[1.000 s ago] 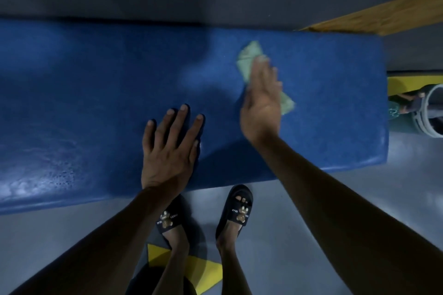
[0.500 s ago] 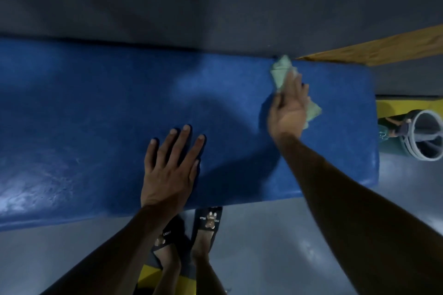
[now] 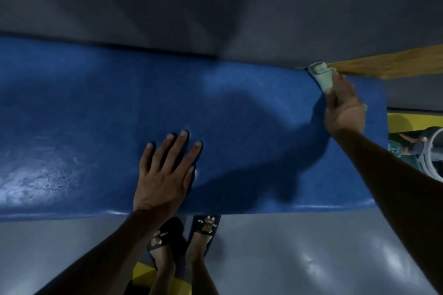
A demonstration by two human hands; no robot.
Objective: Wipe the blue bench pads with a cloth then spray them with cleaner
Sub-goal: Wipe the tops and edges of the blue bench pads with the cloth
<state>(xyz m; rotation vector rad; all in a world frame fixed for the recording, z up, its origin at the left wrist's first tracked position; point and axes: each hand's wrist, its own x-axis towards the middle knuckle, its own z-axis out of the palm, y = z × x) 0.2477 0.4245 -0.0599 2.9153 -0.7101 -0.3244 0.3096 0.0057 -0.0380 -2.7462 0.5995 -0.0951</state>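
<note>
Bench pad point(image 3: 96, 108): blue vinyl-like cover w/ fine pebbled grain, mostly matt; glossy, wet-looking sheen at 9 o'clock and along the rounded near edge. Cloth point(image 3: 322, 75): pale green soft fabric, matt, bunched at 2 o'clock under the right hand point(image 3: 344, 108). Plank point(image 3: 388, 66) at 2 o'clock: bare wood, grainy, dull. Floor point(image 3: 311, 258): grey, smooth, semi-gloss w/ light glints. Sandals point(image 3: 189, 230): black, matt, printed straps.
</note>
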